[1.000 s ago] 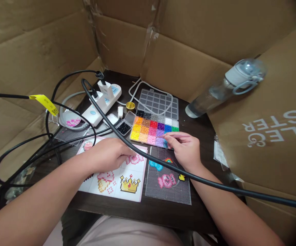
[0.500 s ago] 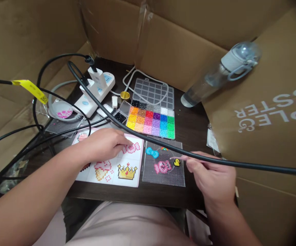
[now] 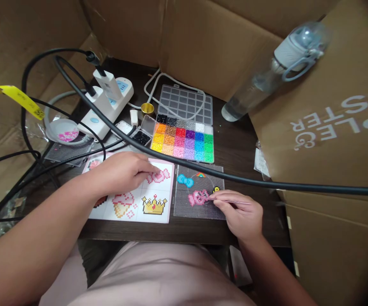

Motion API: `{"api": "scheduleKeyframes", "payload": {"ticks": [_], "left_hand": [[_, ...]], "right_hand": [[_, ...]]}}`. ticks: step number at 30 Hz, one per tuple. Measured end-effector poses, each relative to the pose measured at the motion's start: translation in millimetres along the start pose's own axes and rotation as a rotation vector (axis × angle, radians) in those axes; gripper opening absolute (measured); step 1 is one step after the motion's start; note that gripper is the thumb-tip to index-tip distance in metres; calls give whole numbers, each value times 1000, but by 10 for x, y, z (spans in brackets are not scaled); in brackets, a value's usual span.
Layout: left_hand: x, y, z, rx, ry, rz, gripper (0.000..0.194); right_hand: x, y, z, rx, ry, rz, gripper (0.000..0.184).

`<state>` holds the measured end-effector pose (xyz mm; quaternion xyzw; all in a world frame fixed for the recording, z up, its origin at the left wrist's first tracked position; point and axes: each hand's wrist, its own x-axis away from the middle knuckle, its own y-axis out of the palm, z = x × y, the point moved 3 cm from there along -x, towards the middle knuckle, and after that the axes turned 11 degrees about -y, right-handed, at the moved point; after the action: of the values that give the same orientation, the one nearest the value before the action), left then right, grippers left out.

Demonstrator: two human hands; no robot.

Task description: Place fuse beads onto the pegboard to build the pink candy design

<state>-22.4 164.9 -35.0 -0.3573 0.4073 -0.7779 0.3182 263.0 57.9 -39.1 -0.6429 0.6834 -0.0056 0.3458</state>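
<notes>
Along the left edge of the table, a pale dish with pink beads, just beside a mesh-like board; beyond, toward the back left corner, a white power strip. Nearer the front edge, a pattern sheet, and across its back part the left hand, index finger stretched onto the printed candy, other fingers curled, nothing visible in the grasp. Behind the sheet, black beads in a small box and a gold cup. Farther right, a bead case sorted by colour. Between case and front edge, a pegboard: blue bow by its back left corner, yellow duck by its right edge, pink candy figure about the middle. Over the right edge, the right hand, thumb and fingers pinched narrow on tweezers, tip at the candy figure's right end; cannot tell of any bead there. Seems to be setting or nudging a bead, the left finger apparently marking the matching spot. Probably calls next for a steady tip and gentle release without jostling neighbours. By the back right corner, a bottle.
</notes>
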Motion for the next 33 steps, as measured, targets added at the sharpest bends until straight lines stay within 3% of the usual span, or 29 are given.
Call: {"api": "scheduleKeyframes", "payload": {"ticks": [33], "left_hand": [[-8,-2,15,-46,-48,-27,42]], "right_hand": [[6,15,10,-6,5,-19,16]]}}
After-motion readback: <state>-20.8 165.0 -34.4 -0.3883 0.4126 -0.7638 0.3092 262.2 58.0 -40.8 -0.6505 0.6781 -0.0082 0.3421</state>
